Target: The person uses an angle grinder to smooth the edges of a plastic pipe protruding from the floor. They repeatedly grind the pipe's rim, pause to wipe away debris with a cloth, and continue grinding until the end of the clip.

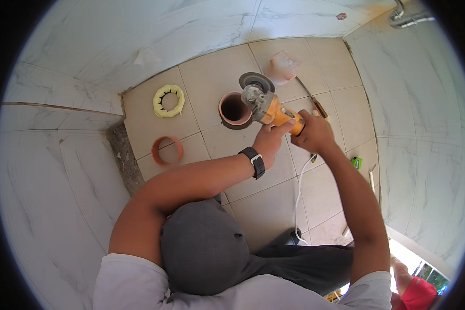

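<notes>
An orange angle grinder [280, 114] with a dusty metal head is held in both my hands. My right hand [314, 133] is wrapped round the rear of its body. My left hand [270, 143], below a black wristwatch, is closed on the body nearer the head, its fingers partly hidden. The grinder's dark disc [257, 81] sits just above and right of a reddish-brown pipe [236, 122] that stands up from the tiled floor. Whether disc and pipe touch, I cannot tell.
Left of the pipe lie a yellow-wrapped ring [181, 98] and an orange pipe ring [154, 151]. A pale bag [285, 67] and a long tool [319, 107] lie beyond the grinder. A white cord [296, 196] crosses the floor. Another person's red garment [418, 294] shows lower right.
</notes>
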A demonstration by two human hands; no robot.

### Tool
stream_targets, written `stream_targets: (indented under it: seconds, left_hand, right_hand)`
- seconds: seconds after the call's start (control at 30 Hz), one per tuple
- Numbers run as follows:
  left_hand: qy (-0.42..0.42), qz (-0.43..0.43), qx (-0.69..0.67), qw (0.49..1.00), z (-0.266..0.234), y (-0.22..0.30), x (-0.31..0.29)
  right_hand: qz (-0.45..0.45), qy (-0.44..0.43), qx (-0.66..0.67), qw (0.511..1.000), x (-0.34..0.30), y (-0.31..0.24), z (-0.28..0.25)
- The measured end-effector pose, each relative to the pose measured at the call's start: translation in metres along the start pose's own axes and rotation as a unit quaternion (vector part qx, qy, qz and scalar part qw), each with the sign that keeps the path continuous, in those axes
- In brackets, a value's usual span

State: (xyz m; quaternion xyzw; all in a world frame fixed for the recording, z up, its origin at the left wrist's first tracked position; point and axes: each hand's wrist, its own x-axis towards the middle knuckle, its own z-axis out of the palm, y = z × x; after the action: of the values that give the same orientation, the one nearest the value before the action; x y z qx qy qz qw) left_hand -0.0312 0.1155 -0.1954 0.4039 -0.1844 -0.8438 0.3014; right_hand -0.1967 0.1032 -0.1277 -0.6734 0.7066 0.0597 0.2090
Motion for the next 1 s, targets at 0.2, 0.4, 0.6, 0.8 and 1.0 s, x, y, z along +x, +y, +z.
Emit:
stream_targets:
  seconds: [0.2, 0.4, 0.6, 0.8, 1.0]
  left_hand:
    - [-0.202, -0.107, 0.099, 0.969, -0.001, 0.017, 0.008]
    - [-0.412, -0.200, 0.296, 0.838, -0.059, 0.036, 0.016]
    - [-0.468, -0.132, 0.510, 0.709, -0.147, 0.088, 0.017]
    - [-0.382, -0.307, 0.656, 0.574, -0.177, 0.180, 0.000]
    - [-0.300, -0.345, 0.636, 0.622, -0.138, 0.190, -0.018]
  right_hand:
    - [-0.077, -0.119, -0.130, 0.981, 0.053, 0.009, -0.053]
    - [-0.019, -0.202, -0.147, 0.968, 0.063, -0.004, -0.071]
    - [-0.046, -0.211, -0.109, 0.970, 0.064, 0.013, -0.063]
    - [-0.088, -0.193, -0.040, 0.977, 0.066, 0.046, -0.023]
    - [-0.182, -0.257, -0.078, 0.946, 0.102, 0.060, -0.034]
